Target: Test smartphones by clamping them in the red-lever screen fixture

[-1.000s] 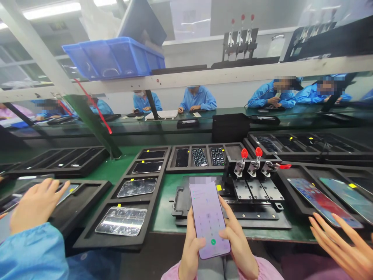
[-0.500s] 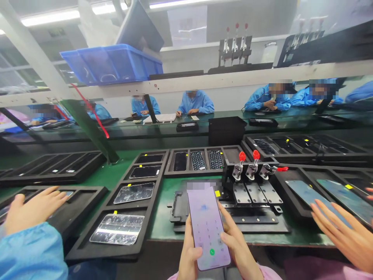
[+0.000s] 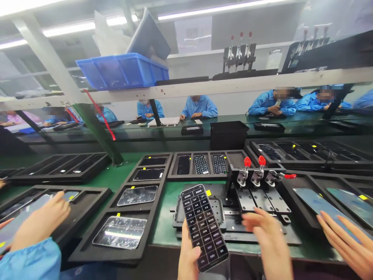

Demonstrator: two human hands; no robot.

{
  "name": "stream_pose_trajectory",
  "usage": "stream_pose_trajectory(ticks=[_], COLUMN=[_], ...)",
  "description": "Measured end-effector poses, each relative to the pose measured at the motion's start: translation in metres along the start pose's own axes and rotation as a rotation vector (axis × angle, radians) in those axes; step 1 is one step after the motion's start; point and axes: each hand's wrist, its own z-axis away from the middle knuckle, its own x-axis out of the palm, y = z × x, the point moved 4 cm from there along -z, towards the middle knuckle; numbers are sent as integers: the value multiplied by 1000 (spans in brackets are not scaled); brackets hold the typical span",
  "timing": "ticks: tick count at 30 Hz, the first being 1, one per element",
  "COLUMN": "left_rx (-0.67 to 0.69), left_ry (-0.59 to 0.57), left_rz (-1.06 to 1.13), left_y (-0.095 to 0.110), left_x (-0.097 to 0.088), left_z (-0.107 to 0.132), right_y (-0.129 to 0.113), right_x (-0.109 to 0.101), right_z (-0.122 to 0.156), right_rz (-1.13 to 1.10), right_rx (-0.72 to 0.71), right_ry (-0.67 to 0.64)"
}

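The green bench (image 3: 163, 217) is the largest thing here, smooth and matt, and the black fixture (image 3: 227, 202) in its middle serves as landmark. Left of the fixture lies a long black foam tray (image 3: 131, 211) with four rectangular pockets, each holding a flat glossy phone, and behind the fixture a shorter tray (image 3: 192, 178) holds three more. On the fixture stand three metal toggle clamps (image 3: 258, 173) with red handles, two upright and one lying to the right, and its shallow rectangular nest (image 3: 217, 212) is empty. From how things lie, I judge the work to be in the middle, since many phones are sorted in pockets but the phone (image 3: 204, 227) in hand is in neither nest nor tray. This phone is just in front of the fixture, a thin slab with rounded corners, tilted, its dark screen lit with a grid of small white labels. The left hand (image 3: 188, 256) grips its lower edge, fingers closed around it; the right hand (image 3: 268, 241) hovers over the front of the fixture, blurred, fingers loosely spread, holding nothing. Far left and far right of the fixture, co-workers' hands (image 3: 40, 225) rest over other trays.
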Motion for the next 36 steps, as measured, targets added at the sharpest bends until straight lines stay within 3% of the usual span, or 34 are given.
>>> stream_pose_trajectory(ticks=[3, 7, 13, 17, 21, 26, 30, 36], left_rx=[-13, 16, 40, 65, 19, -6, -61, -98], left_ry=[-9, 3, 57, 67, 95, 65, 20, -51], left_rz=[114, 162, 148, 207, 172, 231, 124, -185], left_y=[-5, -3, -5, -17, -45, -70, -64, -32], left_x=[-1, -5, -13, -10, -4, -6, -19, -38], left_z=[0, 3, 5, 5, 7, 7, 2, 6], right_y=[3, 0, 2, 5, 2, -7, -14, -20], right_x=[40, 66, 58, 55, 51, 45, 48, 66], right_z=[5, 13, 6, 2, -4, -22, -41, -59], right_rz=[-93, -208, -236, -49, 198, 321, 372, 392], right_rx=[87, 116, 140, 57, -94, -188, -211, -211], right_ry=[-148, -154, -310, -465, -438, -400, -470, -611])
